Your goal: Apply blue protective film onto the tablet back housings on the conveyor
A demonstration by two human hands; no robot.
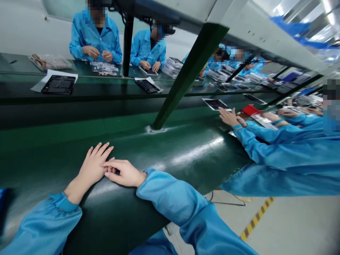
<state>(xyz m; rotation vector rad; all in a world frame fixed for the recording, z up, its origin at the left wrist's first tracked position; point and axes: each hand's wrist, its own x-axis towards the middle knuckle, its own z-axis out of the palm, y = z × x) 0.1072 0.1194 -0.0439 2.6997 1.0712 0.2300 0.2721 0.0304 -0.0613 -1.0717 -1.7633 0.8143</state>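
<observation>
My left hand (96, 162) lies palm down over the green work surface (127, 209), fingers stretched and slightly spread, holding nothing. From the right, my right hand (124, 173) reaches across and touches it near the thumb side. The right index finger rests on the left hand and the other fingers curl in around its edge. The left thumb is mostly hidden there. Blue sleeves with gathered cuffs cover both forearms. I see no tool or part in either hand.
A green slanted post (186, 78) rises from the bench beyond my hands. Flat black panels (58, 84) lie on white sheets along the far belt. Co-workers in blue sit opposite and at right; one co-worker's hand (227, 117) is near a panel and a red box (251, 109).
</observation>
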